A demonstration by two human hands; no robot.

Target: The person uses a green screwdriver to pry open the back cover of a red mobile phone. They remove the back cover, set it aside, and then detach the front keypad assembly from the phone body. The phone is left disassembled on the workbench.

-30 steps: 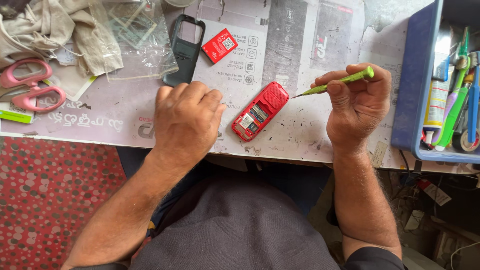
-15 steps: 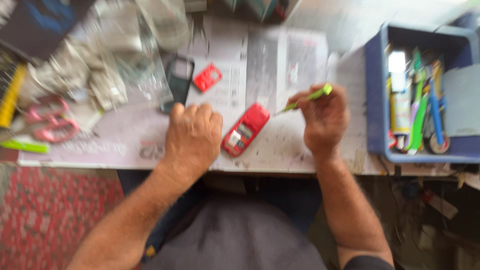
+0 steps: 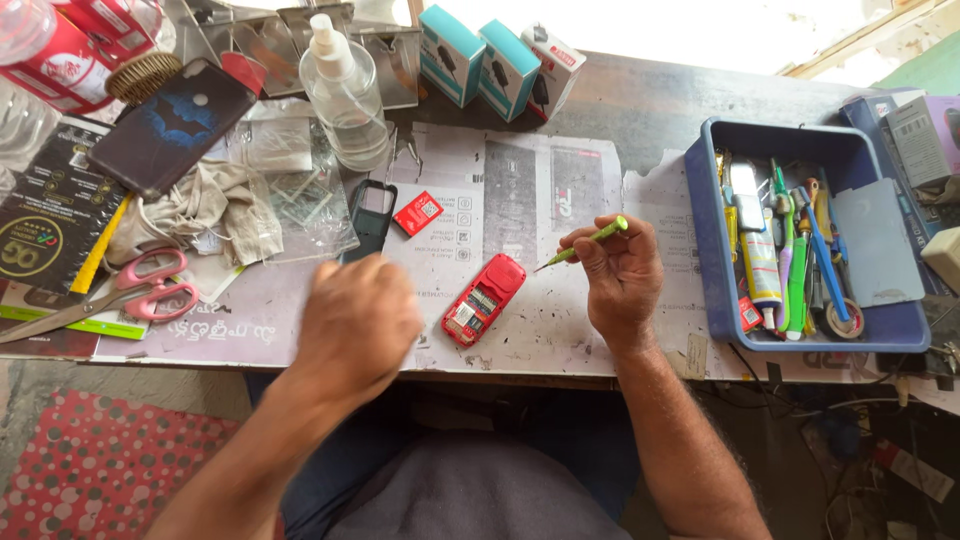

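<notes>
A small red phone (image 3: 484, 299) lies opened, back up, on the paper-covered worktable (image 3: 520, 200) near its front edge. My right hand (image 3: 620, 280) is just right of it, gripping a thin green screwdriver (image 3: 585, 243) whose tip points down-left toward the phone. My left hand (image 3: 355, 325), blurred and loosely curled, hovers left of the phone without touching it; whether it holds anything I cannot tell. The phone's dark back cover (image 3: 372, 213) and a red battery (image 3: 418, 212) lie farther back.
A blue tray (image 3: 705, 250) of tools stands at the right. Pink scissors (image 3: 140, 285), cloth, plastic bags and a dark phone case (image 3: 170, 125) crowd the left. A spray bottle (image 3: 345, 95) and small boxes (image 3: 490, 60) stand at the back. A red dotted mat lies below.
My left hand has lifted off the table beside the phone and drawn back to the left. The view has tilted up, showing more of the table's back. My right hand keeps the screwdriver.
</notes>
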